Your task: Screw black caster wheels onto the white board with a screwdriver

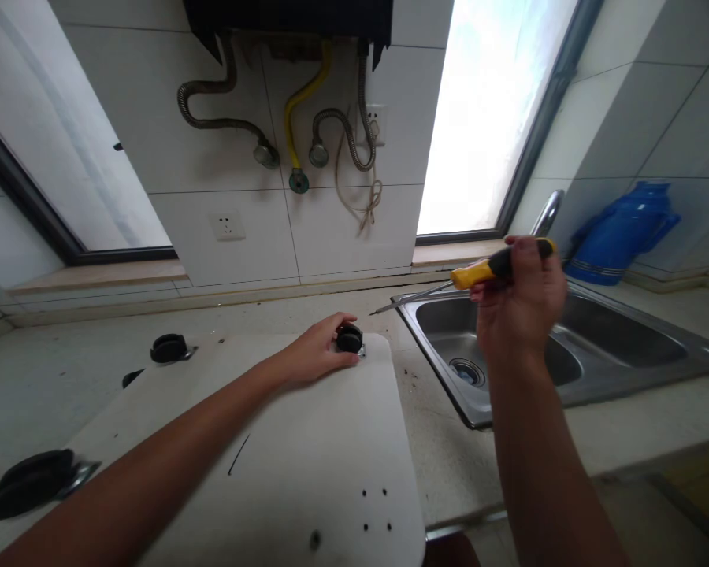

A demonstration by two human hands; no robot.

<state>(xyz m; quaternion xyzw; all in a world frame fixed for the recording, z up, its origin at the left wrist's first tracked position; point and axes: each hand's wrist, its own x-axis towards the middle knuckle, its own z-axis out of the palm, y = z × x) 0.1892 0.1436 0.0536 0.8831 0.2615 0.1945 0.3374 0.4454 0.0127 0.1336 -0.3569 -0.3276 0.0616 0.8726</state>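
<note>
My left hand [322, 350] grips a black caster wheel [350, 339] at the far right corner of a white board [331, 441]. A bit of the caster's metal plate shows beside my thumb. Raised above the sink's left side, my right hand [523, 295] is closed around a yellow-and-black screwdriver [476, 274]. Its metal shaft points left and its tip hangs near the caster, apart from it. Further casters sit on the board: one at the far left [169, 347], another at the near left [29, 482]. Several small holes [376, 510] mark the near right corner.
Right of the board, a steel double sink [437, 354] with a faucet [548, 211] is set into the countertop [413, 441]. A blue jug [623, 232] stands behind it. On the tiled wall, hoses [307, 94] hang below a black appliance [289, 16].
</note>
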